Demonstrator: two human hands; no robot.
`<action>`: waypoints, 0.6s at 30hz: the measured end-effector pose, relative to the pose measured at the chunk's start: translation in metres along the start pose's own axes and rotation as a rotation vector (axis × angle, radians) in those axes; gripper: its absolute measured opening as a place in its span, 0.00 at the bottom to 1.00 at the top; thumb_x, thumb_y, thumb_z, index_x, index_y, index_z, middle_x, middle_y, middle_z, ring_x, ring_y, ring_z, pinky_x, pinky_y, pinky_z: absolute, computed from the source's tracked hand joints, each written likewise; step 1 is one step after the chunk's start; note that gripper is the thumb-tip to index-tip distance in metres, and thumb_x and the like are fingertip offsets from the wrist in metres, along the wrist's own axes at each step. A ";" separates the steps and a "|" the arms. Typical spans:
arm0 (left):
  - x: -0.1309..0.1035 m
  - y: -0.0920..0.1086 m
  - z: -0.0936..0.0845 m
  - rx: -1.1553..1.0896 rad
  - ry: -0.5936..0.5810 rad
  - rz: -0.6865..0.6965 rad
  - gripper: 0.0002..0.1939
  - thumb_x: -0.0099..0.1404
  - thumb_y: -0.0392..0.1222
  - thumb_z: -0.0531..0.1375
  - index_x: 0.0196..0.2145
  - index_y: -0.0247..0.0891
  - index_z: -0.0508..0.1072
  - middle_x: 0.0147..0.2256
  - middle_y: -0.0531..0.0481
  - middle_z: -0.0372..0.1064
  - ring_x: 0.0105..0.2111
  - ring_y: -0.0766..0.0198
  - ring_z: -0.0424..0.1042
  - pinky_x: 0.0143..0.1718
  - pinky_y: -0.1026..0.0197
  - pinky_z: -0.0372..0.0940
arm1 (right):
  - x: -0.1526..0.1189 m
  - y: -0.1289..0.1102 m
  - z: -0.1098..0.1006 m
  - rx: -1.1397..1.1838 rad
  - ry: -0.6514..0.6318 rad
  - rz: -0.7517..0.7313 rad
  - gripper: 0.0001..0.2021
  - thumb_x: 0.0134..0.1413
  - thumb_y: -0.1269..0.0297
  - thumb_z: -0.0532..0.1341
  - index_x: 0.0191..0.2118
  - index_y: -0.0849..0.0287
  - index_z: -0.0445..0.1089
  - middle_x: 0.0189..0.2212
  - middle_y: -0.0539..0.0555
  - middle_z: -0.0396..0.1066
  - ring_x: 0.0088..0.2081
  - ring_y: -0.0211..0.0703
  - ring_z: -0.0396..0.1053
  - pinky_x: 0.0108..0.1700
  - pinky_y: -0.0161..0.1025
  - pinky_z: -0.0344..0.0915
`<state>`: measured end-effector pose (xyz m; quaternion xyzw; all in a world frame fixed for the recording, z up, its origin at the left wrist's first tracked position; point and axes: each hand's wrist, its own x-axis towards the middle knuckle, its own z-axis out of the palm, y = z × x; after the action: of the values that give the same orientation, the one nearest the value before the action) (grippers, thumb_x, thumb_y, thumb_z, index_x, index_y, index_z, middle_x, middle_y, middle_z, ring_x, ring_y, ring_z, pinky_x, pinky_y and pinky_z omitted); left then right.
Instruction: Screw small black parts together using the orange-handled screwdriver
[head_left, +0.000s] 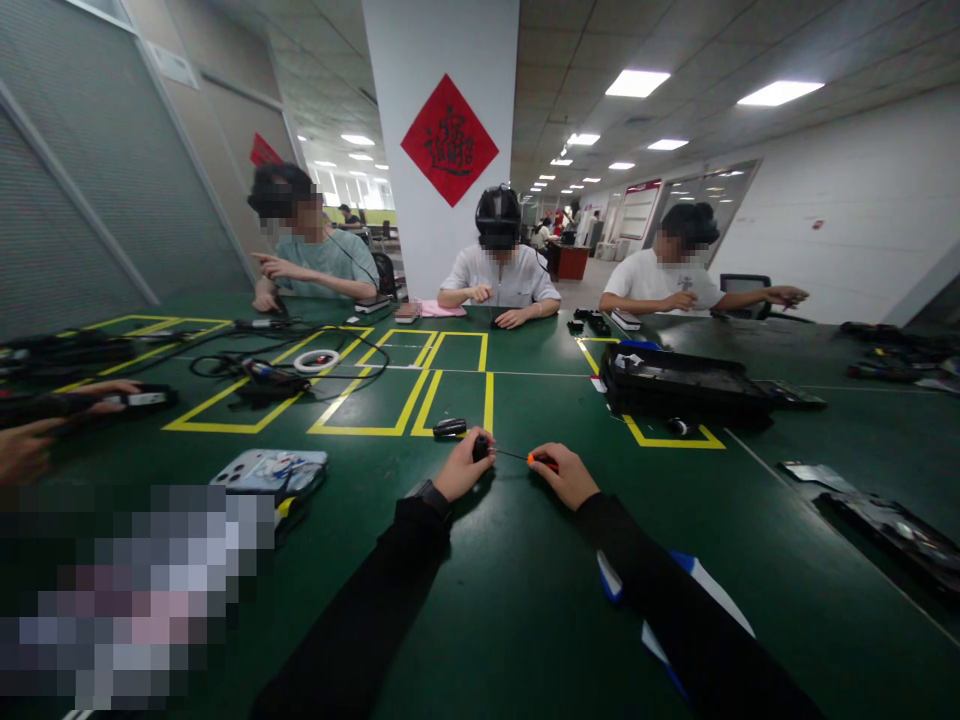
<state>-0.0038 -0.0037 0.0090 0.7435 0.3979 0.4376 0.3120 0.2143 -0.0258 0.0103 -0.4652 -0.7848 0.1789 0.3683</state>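
Observation:
Over the green table, my left hand (459,470) is closed around a small black part (480,449), whose exact kind I cannot make out. My right hand (570,478) grips a screwdriver (533,459) by its orange and black handle. The thin shaft points left, and its tip reaches the black part or ends very near it; my fingers partly hide the spot. Just beyond my left hand lies a small dark, glossy piece (450,428). Beneath my right forearm is a blue and white flat item (712,590), partly covered by the sleeve.
A black tray (682,385) stands to the right. Farther right lies a long black casing (896,530). A phone (274,470) is at the left, cables and a white tape roll (316,361) behind it. Three people sit opposite; another person's hands (112,395) are at far left.

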 end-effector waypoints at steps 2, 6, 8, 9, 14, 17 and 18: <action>0.000 0.001 0.000 0.005 0.009 -0.006 0.10 0.53 0.34 0.54 0.36 0.38 0.63 0.32 0.53 0.63 0.33 0.66 0.64 0.40 0.61 0.59 | 0.000 0.000 0.000 0.000 0.001 0.005 0.10 0.51 0.62 0.56 0.37 0.60 0.68 0.33 0.54 0.68 0.37 0.41 0.65 0.41 0.40 0.61; 0.000 0.002 0.000 0.017 0.027 -0.024 0.10 0.53 0.35 0.55 0.36 0.37 0.63 0.31 0.53 0.64 0.33 0.66 0.64 0.40 0.61 0.59 | 0.000 0.000 -0.002 0.000 0.001 0.009 0.10 0.52 0.62 0.55 0.37 0.60 0.67 0.33 0.54 0.68 0.37 0.41 0.65 0.41 0.40 0.61; 0.000 0.002 0.000 0.018 0.037 -0.024 0.10 0.53 0.35 0.55 0.36 0.37 0.63 0.31 0.53 0.64 0.33 0.66 0.65 0.39 0.61 0.59 | 0.000 0.000 -0.002 -0.003 0.001 0.011 0.10 0.51 0.61 0.55 0.37 0.59 0.67 0.33 0.54 0.68 0.36 0.41 0.65 0.41 0.40 0.61; 0.000 0.001 0.000 0.016 0.040 -0.026 0.10 0.53 0.36 0.56 0.36 0.37 0.63 0.31 0.53 0.64 0.32 0.66 0.65 0.39 0.61 0.59 | 0.000 0.000 -0.002 -0.004 0.002 0.011 0.10 0.51 0.61 0.55 0.37 0.59 0.67 0.33 0.54 0.67 0.36 0.41 0.65 0.41 0.40 0.61; 0.002 0.001 -0.001 0.006 0.065 -0.026 0.11 0.51 0.36 0.58 0.34 0.36 0.64 0.30 0.53 0.66 0.33 0.66 0.66 0.40 0.60 0.59 | 0.000 0.000 -0.002 -0.012 -0.005 0.018 0.10 0.51 0.61 0.55 0.37 0.60 0.67 0.33 0.54 0.67 0.36 0.41 0.64 0.41 0.40 0.61; 0.002 0.001 0.000 0.009 0.069 -0.006 0.11 0.50 0.36 0.59 0.33 0.36 0.64 0.31 0.52 0.66 0.34 0.65 0.66 0.40 0.60 0.59 | 0.000 0.000 -0.002 -0.027 -0.013 0.022 0.09 0.51 0.62 0.55 0.37 0.60 0.68 0.32 0.54 0.67 0.36 0.41 0.64 0.40 0.40 0.61; 0.002 0.001 0.000 0.011 0.068 0.001 0.11 0.50 0.36 0.59 0.33 0.36 0.64 0.31 0.52 0.66 0.34 0.65 0.66 0.40 0.60 0.59 | 0.000 -0.001 -0.002 -0.030 -0.017 0.019 0.09 0.51 0.62 0.56 0.36 0.59 0.68 0.32 0.54 0.67 0.36 0.41 0.64 0.40 0.40 0.61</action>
<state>-0.0031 -0.0021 0.0107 0.7302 0.4100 0.4606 0.2941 0.2156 -0.0259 0.0123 -0.4765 -0.7862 0.1744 0.3527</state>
